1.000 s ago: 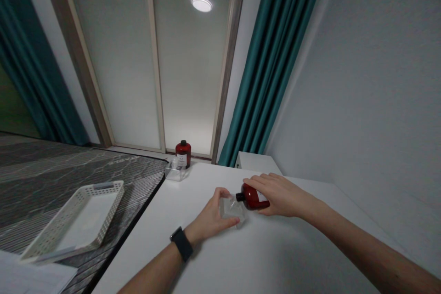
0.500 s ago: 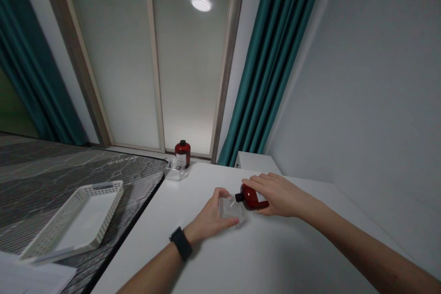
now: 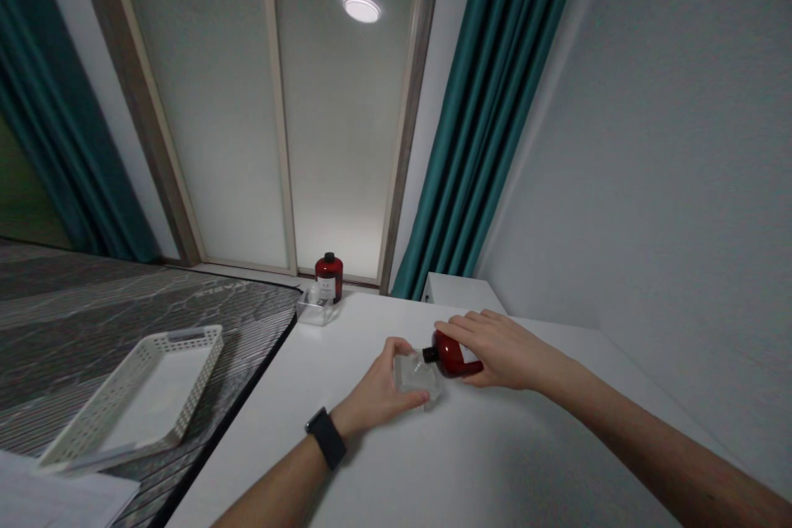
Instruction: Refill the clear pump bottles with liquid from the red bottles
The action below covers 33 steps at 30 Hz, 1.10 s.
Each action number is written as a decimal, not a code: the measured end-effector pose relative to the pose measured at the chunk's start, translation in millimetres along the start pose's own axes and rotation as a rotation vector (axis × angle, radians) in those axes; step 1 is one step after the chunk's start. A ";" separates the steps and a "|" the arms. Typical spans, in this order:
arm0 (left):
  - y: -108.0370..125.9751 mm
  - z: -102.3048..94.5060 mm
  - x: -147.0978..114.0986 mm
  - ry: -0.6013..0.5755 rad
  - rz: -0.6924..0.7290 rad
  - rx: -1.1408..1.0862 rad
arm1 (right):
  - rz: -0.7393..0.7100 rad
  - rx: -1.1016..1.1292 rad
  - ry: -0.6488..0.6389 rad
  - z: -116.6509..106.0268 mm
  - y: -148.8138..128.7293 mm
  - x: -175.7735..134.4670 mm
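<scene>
The red bottle is glossy and dark, with a white label partly covered by fingers; it is tilted, its black top directed to the left. It is located just right of the clear box, with the black top at the box's rim, but I cannot tell if they touch. The right hand has its grip closed around the bottle. The left hand has its grip around the left side of the box, thumb and fingers clamped on it. The box is transparent, and its content is not clear to me. Behind and left of the box, another red bottle stands upright on the white surface, beside a small clear container holding something whitish. Far left of the box lies a white basket with holes in its walls.
</scene>
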<state>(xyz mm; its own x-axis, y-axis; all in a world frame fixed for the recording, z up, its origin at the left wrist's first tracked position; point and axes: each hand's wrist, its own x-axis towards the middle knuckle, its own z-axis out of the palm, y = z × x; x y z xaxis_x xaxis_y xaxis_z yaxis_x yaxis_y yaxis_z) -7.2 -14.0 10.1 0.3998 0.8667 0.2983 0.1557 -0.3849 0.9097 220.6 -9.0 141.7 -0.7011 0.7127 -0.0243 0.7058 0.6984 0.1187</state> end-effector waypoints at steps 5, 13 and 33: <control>-1.4 0.5 0.2 0.000 -0.004 -0.016 | -0.014 -0.025 0.003 -0.5 0.4 -0.1; 4.4 -1.0 0.0 0.002 -0.028 -0.012 | -0.023 -0.005 0.031 -1.4 1.1 -0.2; 3.2 0.2 0.1 0.004 -0.040 -0.026 | -0.033 -0.038 0.017 -6.4 0.7 1.3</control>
<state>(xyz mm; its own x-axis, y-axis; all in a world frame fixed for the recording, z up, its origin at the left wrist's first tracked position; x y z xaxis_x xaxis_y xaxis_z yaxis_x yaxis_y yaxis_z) -6.4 -15.2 13.0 0.3903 0.8824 0.2629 0.1478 -0.3419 0.9280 219.5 -8.1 148.1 -0.7254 0.6882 -0.0122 0.6784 0.7179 0.1560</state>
